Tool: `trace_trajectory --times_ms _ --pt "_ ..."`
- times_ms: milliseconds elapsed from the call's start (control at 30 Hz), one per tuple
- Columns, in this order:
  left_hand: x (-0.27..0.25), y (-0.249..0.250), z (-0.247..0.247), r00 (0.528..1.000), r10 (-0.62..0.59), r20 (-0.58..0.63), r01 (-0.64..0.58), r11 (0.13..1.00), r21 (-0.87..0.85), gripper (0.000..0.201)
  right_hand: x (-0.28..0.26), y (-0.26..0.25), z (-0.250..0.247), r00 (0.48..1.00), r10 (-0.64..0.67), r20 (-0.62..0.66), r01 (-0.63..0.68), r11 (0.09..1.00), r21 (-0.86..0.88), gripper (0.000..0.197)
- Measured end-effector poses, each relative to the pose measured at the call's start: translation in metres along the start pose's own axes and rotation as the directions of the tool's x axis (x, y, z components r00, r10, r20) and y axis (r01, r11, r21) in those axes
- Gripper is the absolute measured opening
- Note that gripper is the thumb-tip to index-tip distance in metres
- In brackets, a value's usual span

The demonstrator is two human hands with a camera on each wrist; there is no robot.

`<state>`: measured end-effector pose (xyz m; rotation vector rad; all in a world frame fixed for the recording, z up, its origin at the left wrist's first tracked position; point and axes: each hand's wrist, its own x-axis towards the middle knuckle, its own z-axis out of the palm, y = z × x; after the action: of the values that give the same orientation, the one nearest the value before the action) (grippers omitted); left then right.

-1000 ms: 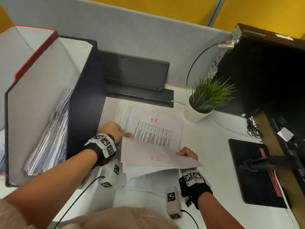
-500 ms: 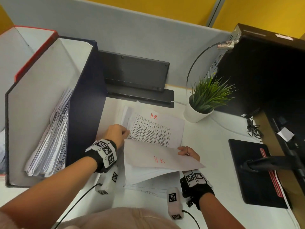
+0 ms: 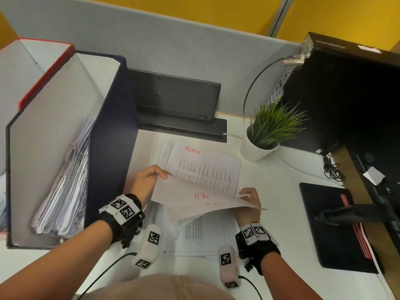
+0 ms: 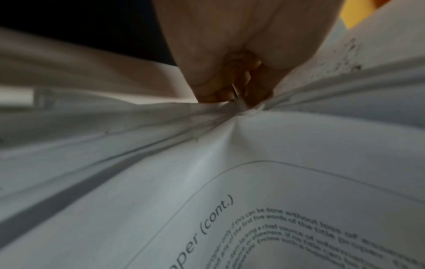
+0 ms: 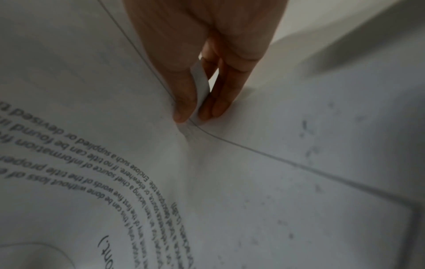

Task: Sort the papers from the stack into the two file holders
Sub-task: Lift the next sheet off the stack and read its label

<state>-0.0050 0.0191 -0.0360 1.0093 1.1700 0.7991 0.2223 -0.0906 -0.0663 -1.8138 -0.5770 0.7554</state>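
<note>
Between my two hands, a few white sheets (image 3: 201,198) marked "HR" in red hang just above the desk. My left hand (image 3: 161,174) pinches their left corner; thumb and fingers (image 4: 216,91) close on the paper edge in the left wrist view. My right hand (image 3: 246,192) pinches the right edge, where thumb and fingers (image 5: 184,102) nip a curled corner. Below lies the paper stack (image 3: 207,167), its top sheet headed "ADMIN". A dark blue file holder (image 3: 112,137), partly filled with papers (image 3: 65,182), stands at the left. A red-edged holder (image 3: 45,70) is beyond it.
A potted plant (image 3: 259,146) stands right of the stack. A black device (image 3: 173,98) leans on the grey partition behind it. At the right are a monitor stand base (image 3: 337,226), a dark computer case (image 3: 346,94) and cables (image 3: 333,169).
My left hand has picked the top "HR" sheet off the stack and raised it with the sheets my right hand held. An "ADMIN" sheet now shows on top.
</note>
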Motion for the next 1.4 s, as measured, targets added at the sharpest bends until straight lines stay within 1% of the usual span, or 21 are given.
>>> trace_trajectory --times_ms 67,100,133,167,233,267,333,400,433,500,567,600,733,800,867,933,1067,1133,1200,1267,1400 --pt "0.001 0.001 0.001 1.000 -0.023 0.018 0.023 1.000 0.006 0.026 0.000 -0.003 -0.002 0.999 0.030 0.040 -0.034 0.995 0.098 0.030" --pt "0.001 0.002 0.002 0.999 -0.028 0.022 0.027 0.999 0.024 0.027 0.000 -0.004 -0.001 0.996 0.049 0.078 -0.058 0.991 0.122 0.028" --pt "0.001 0.003 0.003 0.999 -0.028 0.020 0.027 0.998 0.051 0.027 0.000 -0.005 0.000 0.993 0.076 0.092 -0.083 0.993 0.085 0.021" --pt "0.001 0.004 0.004 0.999 -0.021 0.024 0.019 0.997 0.070 0.028 0.000 -0.006 0.002 0.993 0.095 0.064 -0.094 0.995 -0.017 0.021" --pt "0.002 0.005 0.007 0.999 -0.015 0.042 0.012 0.998 0.069 0.026 0.002 -0.007 0.006 0.996 0.084 -0.037 -0.090 0.975 -0.205 0.035" --pt "0.002 0.006 0.008 0.999 -0.026 0.043 0.023 0.998 0.063 0.027 0.002 -0.009 0.008 0.996 0.065 -0.068 -0.078 0.974 -0.213 0.037" --pt "0.000 0.009 0.011 0.997 -0.070 0.039 0.068 0.997 0.043 0.037 0.001 -0.018 0.012 0.996 0.056 -0.063 -0.062 0.994 -0.095 0.032" --pt "-0.004 0.011 0.014 0.996 -0.055 0.077 0.050 0.997 0.059 0.040 -0.001 -0.026 0.015 0.997 0.061 -0.046 -0.058 0.997 0.060 0.033" --pt "-0.008 0.012 0.017 0.994 -0.015 0.107 0.004 0.995 0.098 0.037 -0.002 -0.029 0.016 0.997 0.051 -0.058 -0.046 0.995 0.088 0.033" --pt "-0.013 0.011 0.021 0.986 0.073 0.148 -0.110 0.960 0.258 0.030 -0.004 -0.034 0.018 0.995 0.012 -0.096 -0.004 0.996 0.088 0.034" --pt "-0.016 0.012 0.023 0.975 0.154 0.161 -0.206 0.898 0.388 0.035 -0.006 -0.044 0.018 0.990 -0.044 -0.132 0.058 0.993 0.101 0.033" --pt "-0.017 0.015 0.024 0.968 0.199 0.149 -0.243 0.886 0.395 0.037 -0.007 -0.051 0.018 0.986 -0.072 -0.149 0.090 0.989 0.117 0.031" --pt "-0.024 0.046 0.029 0.899 0.434 0.061 -0.435 0.867 0.242 0.027 -0.010 -0.092 0.011 0.967 -0.187 -0.173 0.227 0.940 0.254 0.027" --pt "-0.028 0.061 0.029 0.865 0.501 0.020 -0.497 0.854 0.154 0.027 -0.013 -0.109 0.006 0.951 -0.256 -0.172 0.301 0.890 0.343 0.030" --pt "-0.033 0.067 0.027 0.844 0.537 0.010 -0.534 0.836 0.126 0.029 -0.017 -0.113 0.003 0.938 -0.310 -0.155 0.347 0.854 0.387 0.029" --pt "-0.033 0.058 0.022 0.863 0.505 0.017 -0.502 0.854 0.140 0.030 -0.021 -0.106 0.005 0.939 -0.330 -0.099 0.342 0.860 0.380 0.025" --pt "-0.033 0.022 0.019 0.948 0.316 0.044 -0.318 0.919 0.232 0.029 -0.031 -0.072 0.015 0.968 -0.249 0.040 0.225 0.924 0.310 0.024" --pt "-0.032 0.019 0.020 0.951 0.309 0.009 -0.302 0.921 0.247 0.026 -0.030 -0.067 0.018 0.973 -0.226 0.041 0.201 0.925 0.323 0.022" --pt "-0.028 0.026 0.020 0.929 0.371 -0.012 -0.358 0.903 0.237 0.026 -0.025 -0.067 0.018 0.973 -0.232 0.011 0.215 0.914 0.343 0.021" --pt "-0.023 0.029 0.021 0.920 0.391 -0.001 -0.380 0.895 0.233 0.027 -0.021 -0.066 0.021 0.970 -0.242 0.009 0.226 0.919 0.324 0.022" --pt "-0.016 0.019 0.023 0.978 0.210 0.011 -0.202 0.925 0.321 0.034 -0.022 -0.056 0.032 0.979 -0.197 0.051 0.181 0.958 0.222 0.025"
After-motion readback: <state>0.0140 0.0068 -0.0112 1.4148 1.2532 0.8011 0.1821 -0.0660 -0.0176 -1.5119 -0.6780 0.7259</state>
